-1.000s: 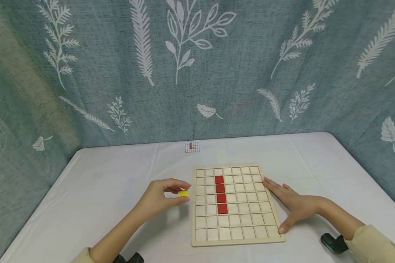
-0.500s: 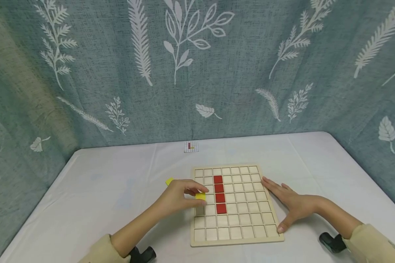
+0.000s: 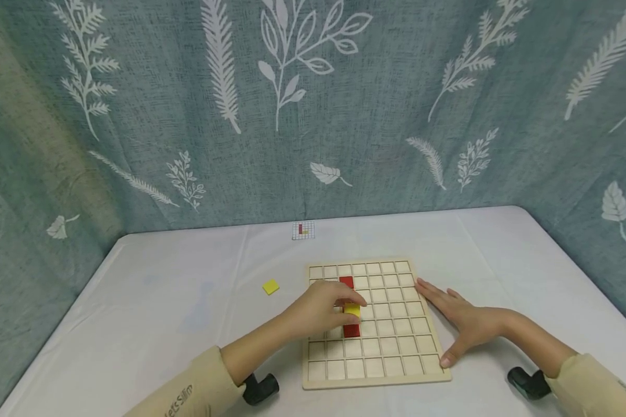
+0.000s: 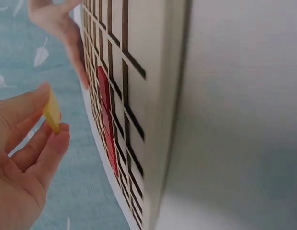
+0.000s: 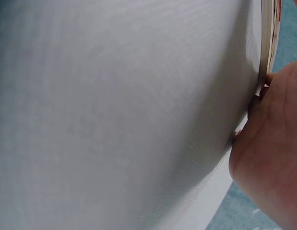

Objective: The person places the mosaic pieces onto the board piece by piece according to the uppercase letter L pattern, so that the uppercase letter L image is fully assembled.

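Observation:
My left hand [image 3: 318, 308] pinches a yellow square tile [image 3: 352, 310] between thumb and fingers, above the wooden grid board [image 3: 391, 347]. In the head view the tile overlaps the column of red tiles [image 3: 351, 330], hiding its middle; in the left wrist view the held tile [image 4: 52, 112] is raised off the board, apart from the red tiles [image 4: 106, 117]. My right hand [image 3: 469, 324] lies with fingers spread along the board's right edge, fingertips and thumb touching its rim. In the right wrist view, that hand [image 5: 273, 148] is beside the board's edge [image 5: 266, 38].
A second yellow tile [image 3: 270, 286] lies on the white tablecloth [image 3: 177, 301], left of the board. Behind the board, near the table's far edge, is a small card [image 3: 304, 230] printed with a grid and red and yellow squares. A leaf-patterned curtain [image 3: 375, 150] hangs behind.
My left hand has carried the yellow tile rightward, from left of the board to above the red column. The second yellow tile has come into full view. My right hand has stayed in place.

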`<state>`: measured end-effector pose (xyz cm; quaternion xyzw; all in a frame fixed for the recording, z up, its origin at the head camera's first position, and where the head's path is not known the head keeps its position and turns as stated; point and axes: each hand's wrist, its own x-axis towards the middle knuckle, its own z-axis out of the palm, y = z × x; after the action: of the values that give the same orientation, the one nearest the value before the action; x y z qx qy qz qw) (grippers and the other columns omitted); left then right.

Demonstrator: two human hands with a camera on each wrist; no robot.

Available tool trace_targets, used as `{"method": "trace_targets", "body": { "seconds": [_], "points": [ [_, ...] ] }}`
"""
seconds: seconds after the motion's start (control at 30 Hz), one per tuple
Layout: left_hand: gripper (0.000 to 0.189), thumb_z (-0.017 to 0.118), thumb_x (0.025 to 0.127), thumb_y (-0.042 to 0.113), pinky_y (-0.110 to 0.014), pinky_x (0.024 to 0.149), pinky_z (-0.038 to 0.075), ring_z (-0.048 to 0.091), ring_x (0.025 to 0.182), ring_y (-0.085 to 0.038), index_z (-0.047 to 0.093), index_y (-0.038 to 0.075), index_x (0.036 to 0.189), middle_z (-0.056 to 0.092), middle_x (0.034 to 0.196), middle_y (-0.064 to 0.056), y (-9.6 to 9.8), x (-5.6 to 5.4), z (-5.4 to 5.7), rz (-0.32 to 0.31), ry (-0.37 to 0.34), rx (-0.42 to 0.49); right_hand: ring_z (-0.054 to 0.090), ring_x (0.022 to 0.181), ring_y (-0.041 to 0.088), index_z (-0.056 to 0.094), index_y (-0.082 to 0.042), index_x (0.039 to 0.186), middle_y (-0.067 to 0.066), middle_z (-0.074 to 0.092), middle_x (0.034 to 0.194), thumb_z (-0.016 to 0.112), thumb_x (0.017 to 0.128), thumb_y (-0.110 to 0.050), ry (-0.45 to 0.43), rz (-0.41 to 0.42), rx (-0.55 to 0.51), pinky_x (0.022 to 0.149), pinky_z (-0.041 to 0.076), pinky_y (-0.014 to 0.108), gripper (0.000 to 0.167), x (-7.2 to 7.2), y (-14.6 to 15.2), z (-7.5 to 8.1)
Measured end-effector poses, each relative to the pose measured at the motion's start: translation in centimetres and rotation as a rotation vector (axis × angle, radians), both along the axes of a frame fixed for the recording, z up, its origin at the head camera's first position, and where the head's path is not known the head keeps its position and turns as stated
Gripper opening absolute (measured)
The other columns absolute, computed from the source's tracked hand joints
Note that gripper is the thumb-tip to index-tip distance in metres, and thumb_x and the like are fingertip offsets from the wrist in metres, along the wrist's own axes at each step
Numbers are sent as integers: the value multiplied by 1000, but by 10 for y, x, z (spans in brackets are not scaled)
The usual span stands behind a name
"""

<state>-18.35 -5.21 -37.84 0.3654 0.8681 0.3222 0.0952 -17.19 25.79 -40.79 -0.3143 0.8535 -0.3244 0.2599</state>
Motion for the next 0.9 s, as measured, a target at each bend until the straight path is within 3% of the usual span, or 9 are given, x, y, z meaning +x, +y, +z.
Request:
{"method": "trace_targets", "body": {
  "seconds": [0.17, 0.37, 0.63, 0.9],
  "points": [
    [26, 73, 80, 21, -15, 71, 45, 55, 77, 0, 70, 16, 105, 68, 95, 8, 22, -2, 0, -31, 55, -127, -6, 136, 46, -5, -1, 146, 23, -11, 151, 83, 64, -35, 12, -9, 22, 101, -7, 66, 126, 0, 0, 1],
    [23, 74, 79, 23, -13, 71, 44, 56, 80, 1, 70, 19, 101, 68, 95, 10, 45, -5, -1, -81, 83, -236, -8, 139, 37, -5, -1, 146, 23, -11, 151, 83, 64, -36, 7, -9, 17, 101, -8, 66, 126, 0, 0, 1],
    [21, 75, 77, 23, -12, 66, 43, 56, 74, 0, 70, 17, 97, 66, 85, 9, 59, -7, -5, -126, 101, -275, -9, 139, 34, -5, -3, 147, 21, -10, 152, 83, 63, -40, 16, -22, 29, 103, -8, 64, 127, -1, 1, -2],
    [21, 78, 74, 23, -12, 63, 43, 56, 74, 3, 72, 20, 94, 67, 83, 12, 69, -2, -6, -91, 150, -318, -11, 139, 20, -5, -1, 146, 20, -11, 152, 81, 63, -44, 17, -26, 33, 103, -8, 64, 127, -2, 4, -6]
  ]
}}
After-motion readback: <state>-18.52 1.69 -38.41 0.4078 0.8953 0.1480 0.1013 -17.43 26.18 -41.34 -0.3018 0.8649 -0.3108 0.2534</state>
